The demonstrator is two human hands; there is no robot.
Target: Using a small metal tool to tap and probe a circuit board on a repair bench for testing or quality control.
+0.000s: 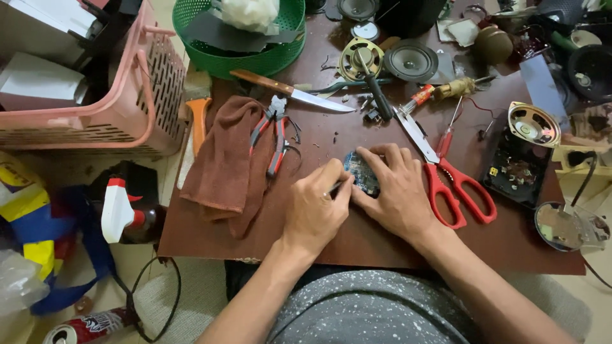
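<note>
While both hands work the small blue circuit board (pixel 362 173), the job looks mid-way.
Left hand (pixel 315 207) pinches a thin dark tool (pixel 336 187) against the board; right hand (pixel 395 191) presses the board flat, just left of the red-handled scissors (pixel 446 175); nothing looks finished yet.

Small blue circuit board (pixel 361 171), apparently round, flat on the brown tabletop, half hidden under both hands.

Three speakers (pixel 413 61); two baskets (pixel 127 95)
</note>
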